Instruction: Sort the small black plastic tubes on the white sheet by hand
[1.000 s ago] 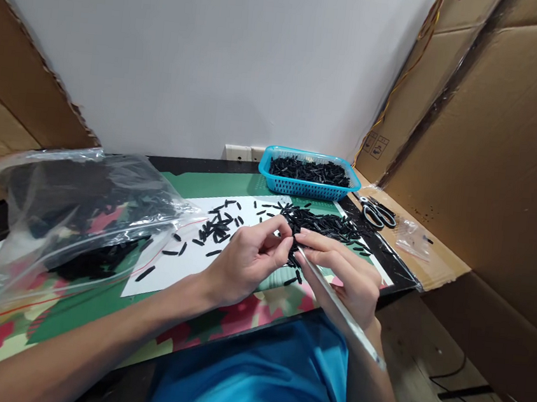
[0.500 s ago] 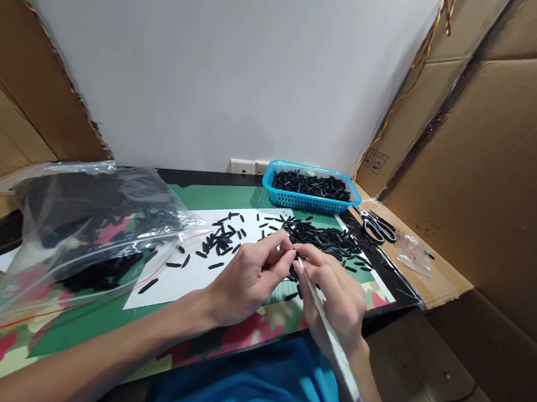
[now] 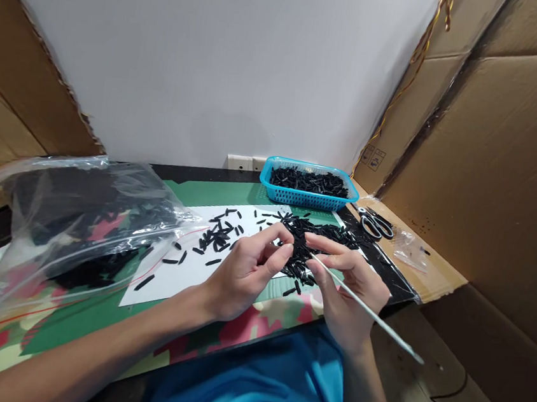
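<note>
My right hand (image 3: 348, 286) pinches a long thin white stick (image 3: 372, 314) between thumb and fingers. Its tip points toward my other hand, and its far end slants down to the right. My left hand (image 3: 254, 267) is curled with thumb and forefinger close together; whatever it may pinch is too small to make out. Just beyond both hands lies a heap of small black elongated pieces (image 3: 297, 265), partly hidden by my fingers. More loose black pieces (image 3: 217, 237) are scattered on a white paper sheet (image 3: 168, 280) left of my left hand.
A blue plastic basket (image 3: 307, 199) full of black pieces stands at the back. On the right lie scissors (image 3: 376, 225) and a small clear bag (image 3: 410, 251). A large clear zip bag (image 3: 90, 208) with black contents covers the left side. Cardboard walls (image 3: 508, 156) flank the table.
My right hand has moved away from my left, its fingers spreading more. The white stick has swung so its far end lies further right and higher. My left hand stays nearly in place.
</note>
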{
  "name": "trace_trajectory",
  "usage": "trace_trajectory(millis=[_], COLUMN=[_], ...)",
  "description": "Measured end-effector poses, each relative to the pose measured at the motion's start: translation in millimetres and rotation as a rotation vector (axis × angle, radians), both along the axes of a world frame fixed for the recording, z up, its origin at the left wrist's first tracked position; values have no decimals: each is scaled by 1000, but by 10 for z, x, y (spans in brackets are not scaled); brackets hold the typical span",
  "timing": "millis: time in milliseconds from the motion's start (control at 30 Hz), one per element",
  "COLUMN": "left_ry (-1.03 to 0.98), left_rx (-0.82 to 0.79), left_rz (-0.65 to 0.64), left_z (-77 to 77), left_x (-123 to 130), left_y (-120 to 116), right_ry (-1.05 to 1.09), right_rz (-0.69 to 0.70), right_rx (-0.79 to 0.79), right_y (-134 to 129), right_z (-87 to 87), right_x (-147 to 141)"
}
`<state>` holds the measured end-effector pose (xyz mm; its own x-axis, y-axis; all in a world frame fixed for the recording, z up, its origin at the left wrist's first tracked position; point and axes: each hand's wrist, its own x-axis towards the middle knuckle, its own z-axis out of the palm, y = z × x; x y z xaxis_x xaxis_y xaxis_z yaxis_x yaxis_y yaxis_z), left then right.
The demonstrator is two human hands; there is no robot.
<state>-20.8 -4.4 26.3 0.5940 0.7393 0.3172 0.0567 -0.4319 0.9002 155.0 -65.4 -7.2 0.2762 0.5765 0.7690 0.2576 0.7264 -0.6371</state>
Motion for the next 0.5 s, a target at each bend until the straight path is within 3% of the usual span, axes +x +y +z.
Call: trace_trajectory(millis=[133,267,500], left_ry=[-59,-150,-187], left_rx=[-28,-162,-208], left_rz=[5,-28,-58], left_z=[-29,-26,7], left_x=[-3,17,16], left_y=[1,-2,-3], right_ry=[54,73,71], right_rz=[66,118,101], right_rx=[-43,-48,-61], right_y=[4,-7,-40], right_z=[-16,-14,14], right_x=[9,-33,-49])
